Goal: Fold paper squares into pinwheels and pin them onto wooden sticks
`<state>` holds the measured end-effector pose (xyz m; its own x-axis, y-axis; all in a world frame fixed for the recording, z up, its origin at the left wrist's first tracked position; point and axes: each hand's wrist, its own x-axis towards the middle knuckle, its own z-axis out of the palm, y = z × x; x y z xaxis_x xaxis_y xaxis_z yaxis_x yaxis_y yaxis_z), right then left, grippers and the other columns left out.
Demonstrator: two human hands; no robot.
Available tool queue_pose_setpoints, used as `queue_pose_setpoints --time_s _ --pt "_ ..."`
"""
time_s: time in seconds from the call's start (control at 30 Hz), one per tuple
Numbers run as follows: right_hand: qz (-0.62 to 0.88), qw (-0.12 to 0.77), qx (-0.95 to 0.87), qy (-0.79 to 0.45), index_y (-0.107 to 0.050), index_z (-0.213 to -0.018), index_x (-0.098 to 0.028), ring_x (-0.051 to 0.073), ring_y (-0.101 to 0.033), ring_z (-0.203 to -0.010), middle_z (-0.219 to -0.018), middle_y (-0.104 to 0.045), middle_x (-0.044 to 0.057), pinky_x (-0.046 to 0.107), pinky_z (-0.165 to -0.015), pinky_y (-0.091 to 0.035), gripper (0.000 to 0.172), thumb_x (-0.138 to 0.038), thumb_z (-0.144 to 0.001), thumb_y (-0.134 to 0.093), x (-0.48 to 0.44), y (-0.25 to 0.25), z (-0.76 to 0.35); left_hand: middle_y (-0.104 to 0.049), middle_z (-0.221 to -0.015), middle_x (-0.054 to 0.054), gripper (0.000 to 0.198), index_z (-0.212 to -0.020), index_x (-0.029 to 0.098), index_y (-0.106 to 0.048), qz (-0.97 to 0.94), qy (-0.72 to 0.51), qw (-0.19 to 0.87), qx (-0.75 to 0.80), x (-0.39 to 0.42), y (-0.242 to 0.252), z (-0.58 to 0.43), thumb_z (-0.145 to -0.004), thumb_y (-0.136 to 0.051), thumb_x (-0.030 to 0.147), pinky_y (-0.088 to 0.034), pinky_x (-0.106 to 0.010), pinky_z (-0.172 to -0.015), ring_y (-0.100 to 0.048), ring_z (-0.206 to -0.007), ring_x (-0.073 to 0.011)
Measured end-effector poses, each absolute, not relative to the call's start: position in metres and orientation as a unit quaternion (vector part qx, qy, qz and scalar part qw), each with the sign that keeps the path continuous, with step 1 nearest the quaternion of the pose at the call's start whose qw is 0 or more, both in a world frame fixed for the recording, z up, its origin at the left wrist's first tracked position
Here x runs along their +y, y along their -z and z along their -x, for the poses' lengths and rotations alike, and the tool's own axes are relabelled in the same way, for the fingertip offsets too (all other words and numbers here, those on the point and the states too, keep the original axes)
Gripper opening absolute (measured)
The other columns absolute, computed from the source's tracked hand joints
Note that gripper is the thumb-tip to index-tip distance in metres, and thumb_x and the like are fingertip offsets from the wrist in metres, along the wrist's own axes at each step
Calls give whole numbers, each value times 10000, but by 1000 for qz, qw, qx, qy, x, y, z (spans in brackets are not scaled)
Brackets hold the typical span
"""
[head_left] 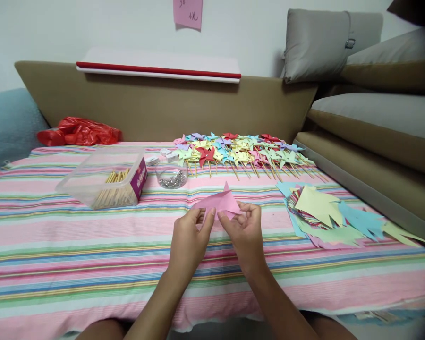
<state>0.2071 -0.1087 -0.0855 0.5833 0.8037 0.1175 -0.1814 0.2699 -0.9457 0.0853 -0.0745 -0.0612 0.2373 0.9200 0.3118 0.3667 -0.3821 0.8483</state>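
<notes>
Both my hands hold one pink cut paper piece (pixel 220 202) above the striped cloth. My left hand (pixel 188 238) pinches its left side with thumb and forefinger. My right hand (pixel 246 232) grips its right side, fingers curled round a folded flap. One pointed corner of the paper sticks up between the hands.
A stack of cut coloured papers (pixel 335 213) lies to the right. Finished paper pinwheels on sticks (pixel 241 151) are spread at the back. A clear box of wooden sticks (pixel 109 182) and a small dish of metal pins (pixel 171 177) stand left of centre. A red plastic bag (pixel 78 131) lies at far left.
</notes>
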Motion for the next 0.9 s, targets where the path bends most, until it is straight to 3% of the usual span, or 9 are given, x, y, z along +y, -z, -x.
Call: queue_pose_setpoints --time_s 0.07,0.17,0.27,0.43,0.57,0.7,0.77,0.9 --pt "515 729 -333 -303 -490 -1145 -282 189 -680 -954 -1230 -623 62 361 -838 -572 619 -319 -659 -874 -108 85 -214 -656 -714 -25 231 -791 194 -635 -764 -408 256 430 -74 58 -82 -945 -565 352 -377 -284 -625 -593 -665 -185" --pt "519 665 -404 -353 -630 -1142 -243 248 -648 -1088 -1192 -657 77 393 -931 -543 511 -367 -698 -848 -109 81 -227 -647 -698 -16 240 -775 200 -640 -805 -380 224 396 -74 52 -76 -956 -550 329 -348 -281 -597 -566 -617 -172" --pt "491 616 -434 -438 -743 -1033 -219 275 -651 -1097 -1132 -713 73 402 -961 -524 339 -415 -763 -800 -113 74 -235 -644 -668 -7 240 -738 214 -662 -805 -376 259 379 -73 46 -71 -931 -598 342 -330 -271 -569 -546 -581 -164" --pt "501 584 -433 -469 -798 -987 -211 276 -679 -990 -1030 -759 68 372 -871 -534 321 -454 -778 -786 -119 69 -233 -666 -646 -5 110 -757 232 -722 -755 -401 372 361 -72 40 -64 -830 -733 313 -339 -256 -576 -564 -582 -177" --pt "483 604 -414 -481 -805 -951 -206 258 -676 -965 -1003 -760 54 355 -861 -526 285 -425 -770 -800 -118 73 -228 -660 -628 24 152 -941 228 -711 -721 -392 443 360 -72 38 -62 -819 -752 309 -369 -242 -588 -578 -590 -168" --pt "423 694 -293 -504 -777 -843 -213 229 -682 -914 -887 -759 28 368 -908 -525 193 -389 -765 -796 -112 75 -218 -732 -872 -15 487 -1226 227 -617 -615 -428 546 375 -74 43 -72 -782 -793 326 -495 -252 -742 -692 -835 -183" --pt "395 727 -229 -512 -746 -797 -233 225 -686 -901 -849 -749 19 370 -897 -541 174 -397 -755 -787 -109 74 -212 -744 -978 -52 520 -1190 206 -636 -538 -443 607 382 -77 48 -80 -725 -838 322 -528 -276 -806 -711 -911 -199" --pt "363 743 -175 -535 -717 -833 -243 241 -691 -949 -948 -751 39 384 -868 -568 207 -396 -715 -793 -105 73 -202 -755 -975 -79 361 -1005 159 -707 -472 -461 661 358 -83 58 -99 -702 -850 294 -540 -297 -855 -708 -914 -202"
